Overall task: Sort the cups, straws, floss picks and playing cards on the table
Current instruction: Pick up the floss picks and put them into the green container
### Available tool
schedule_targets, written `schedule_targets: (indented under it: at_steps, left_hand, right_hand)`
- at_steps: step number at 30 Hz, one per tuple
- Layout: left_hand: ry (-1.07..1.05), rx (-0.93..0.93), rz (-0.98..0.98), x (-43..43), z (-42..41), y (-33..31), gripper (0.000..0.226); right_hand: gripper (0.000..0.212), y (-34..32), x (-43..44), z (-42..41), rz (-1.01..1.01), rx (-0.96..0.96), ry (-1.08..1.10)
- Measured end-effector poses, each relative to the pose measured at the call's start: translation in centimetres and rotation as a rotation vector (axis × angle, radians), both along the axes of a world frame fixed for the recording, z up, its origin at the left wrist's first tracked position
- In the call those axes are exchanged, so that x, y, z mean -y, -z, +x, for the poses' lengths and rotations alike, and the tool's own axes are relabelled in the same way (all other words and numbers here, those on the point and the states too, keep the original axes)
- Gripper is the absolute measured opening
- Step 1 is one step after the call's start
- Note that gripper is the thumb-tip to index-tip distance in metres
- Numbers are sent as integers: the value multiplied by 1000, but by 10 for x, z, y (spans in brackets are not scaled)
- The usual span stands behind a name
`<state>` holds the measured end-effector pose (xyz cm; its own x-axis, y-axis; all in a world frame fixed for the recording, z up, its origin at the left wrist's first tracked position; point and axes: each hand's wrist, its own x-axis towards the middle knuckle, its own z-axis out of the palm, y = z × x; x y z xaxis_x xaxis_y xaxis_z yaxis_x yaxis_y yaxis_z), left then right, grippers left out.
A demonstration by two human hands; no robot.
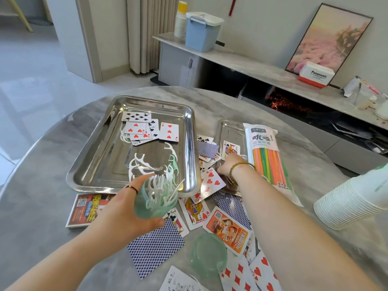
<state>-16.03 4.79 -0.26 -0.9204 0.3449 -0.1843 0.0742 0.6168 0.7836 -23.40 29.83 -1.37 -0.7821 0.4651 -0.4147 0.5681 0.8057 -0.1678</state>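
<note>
The left hand is wrapped round a translucent green plastic cup. The cup is tilted with its mouth toward 1 o'clock and is packed with thin white and green floss picks. Loose picks lie at 12 o'clock in the polished steel tray, nearest this hand. The right hand reaches onto glossy playing cards at 2 o'clock beside the small tray. Whether its fingers are closed cannot be told.

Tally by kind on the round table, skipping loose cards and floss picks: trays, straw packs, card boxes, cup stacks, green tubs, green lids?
Steel tray: 2
Straw pack: 1
Card box: 1
Cup stack: 1
Green tub: 1, held in the left hand
Green lid: 1
Total: 7
</note>
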Motion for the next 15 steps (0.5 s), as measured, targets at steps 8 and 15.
schedule_targets:
  at_steps: [8,15]
  left_hand:
    - [-16,4,32,4,-3,-3,87]
    - [-9,-7,19,2,2,-2,86]
  right_hand:
    - [25,-9,-18,23,-208,-250,150]
    - [20,-55,32,73,-814,-656,158]
